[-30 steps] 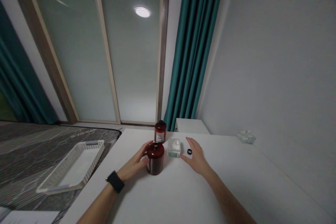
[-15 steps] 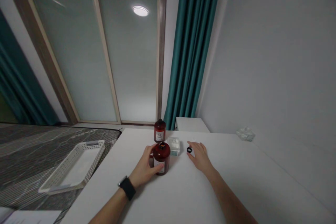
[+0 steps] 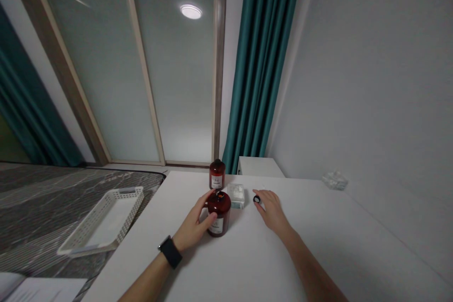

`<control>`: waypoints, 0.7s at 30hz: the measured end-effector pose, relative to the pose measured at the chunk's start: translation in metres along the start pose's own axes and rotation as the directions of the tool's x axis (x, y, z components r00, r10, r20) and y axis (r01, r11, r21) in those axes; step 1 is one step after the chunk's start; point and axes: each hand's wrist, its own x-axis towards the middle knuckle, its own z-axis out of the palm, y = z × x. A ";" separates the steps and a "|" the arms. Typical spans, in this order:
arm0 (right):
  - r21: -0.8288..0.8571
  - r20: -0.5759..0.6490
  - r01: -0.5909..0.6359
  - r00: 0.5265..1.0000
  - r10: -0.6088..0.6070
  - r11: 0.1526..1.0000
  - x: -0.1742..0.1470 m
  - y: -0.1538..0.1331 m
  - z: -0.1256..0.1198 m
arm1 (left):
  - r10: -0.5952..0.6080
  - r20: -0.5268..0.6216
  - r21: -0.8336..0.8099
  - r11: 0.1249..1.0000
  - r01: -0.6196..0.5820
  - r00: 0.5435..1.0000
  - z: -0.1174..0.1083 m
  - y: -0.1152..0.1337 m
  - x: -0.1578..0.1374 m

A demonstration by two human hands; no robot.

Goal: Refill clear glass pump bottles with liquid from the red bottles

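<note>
A dark red-brown bottle with a white label and an uncapped neck stands upright on the white table. My left hand, with a black watch on its wrist, curls around the bottle's left side, thumb against the front by the label. To the right, my right hand pinches a small black cap between thumb and fingers, low over the table; its pale inside faces me. A clear glass block-like dish lies between the hands. Behind stands a second red-brown bottle with a dark cap.
A white perforated basket rests on the grey patterned surface to the left. Another clear glass object sits at the table's right, near the wall. A white cabinet stands beyond the far edge, and an open book lies at bottom left.
The left thumb has slid up and left on the bottle. In my right fingers the cap has turned so that its pale inside shows. The view has shifted slightly.
</note>
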 end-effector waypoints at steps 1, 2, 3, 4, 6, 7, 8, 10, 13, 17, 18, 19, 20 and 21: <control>0.012 -0.012 0.011 1.000 -0.011 1.000 0.001 -0.003 -0.002 | -0.007 -0.005 -0.005 1.000 0.007 1.000 0.001 0.002 0.001; 0.025 -0.026 0.022 0.999 -0.021 0.999 0.003 -0.007 -0.005 | -0.012 -0.012 -0.011 1.000 0.012 1.000 0.003 0.004 0.001; 0.038 -0.039 0.033 0.999 -0.032 0.999 0.005 -0.012 -0.007 | -0.014 -0.020 -0.019 1.000 0.014 1.000 0.006 0.006 0.001; 0.051 -0.053 0.044 0.998 -0.041 0.998 0.007 -0.017 -0.009 | -0.014 -0.027 -0.027 1.000 0.013 1.000 0.008 0.008 0.002; 0.075 -0.081 0.063 0.995 -0.057 0.995 0.011 -0.029 -0.012 | -0.013 -0.037 -0.043 0.999 0.011 0.999 0.014 0.012 0.002; 0.091 -0.098 0.069 0.993 -0.060 0.993 0.014 -0.036 -0.014 | -0.012 -0.039 -0.047 0.999 0.011 0.999 0.017 0.014 0.001; 0.112 -0.119 0.075 0.991 -0.062 0.991 0.016 -0.044 -0.016 | -0.011 -0.039 -0.047 0.999 0.009 0.999 0.020 0.015 0.001; 0.228 -0.183 0.067 0.983 -0.025 0.971 0.021 -0.059 -0.020 | 0.004 -0.033 -0.036 0.999 -0.005 0.999 0.026 0.017 0.000; 0.400 -0.224 0.024 0.972 0.072 0.916 0.026 -0.079 -0.030 | 0.083 -0.019 0.008 0.997 -0.083 0.996 0.029 0.019 -0.001; 0.533 -0.200 -0.036 0.965 0.168 0.845 0.026 -0.092 -0.040 | 0.226 -0.077 0.123 0.969 -0.216 0.971 0.022 0.025 -0.003; 0.556 -0.188 -0.048 0.965 0.182 0.830 0.025 -0.094 -0.042 | 0.253 -0.092 0.156 0.959 -0.237 0.963 0.018 0.027 -0.003; 0.579 -0.180 -0.059 0.964 0.198 0.813 0.025 -0.095 -0.042 | 0.278 -0.097 0.185 0.949 -0.257 0.956 0.015 0.029 -0.003; 0.604 -0.175 -0.069 0.960 0.216 0.794 0.024 -0.096 -0.041 | 0.301 -0.091 0.208 0.938 -0.277 0.949 0.012 0.031 -0.003; 0.631 -0.172 -0.076 0.957 0.235 0.772 0.024 -0.096 -0.040 | 0.321 -0.076 0.228 0.927 -0.297 0.944 0.010 0.033 -0.003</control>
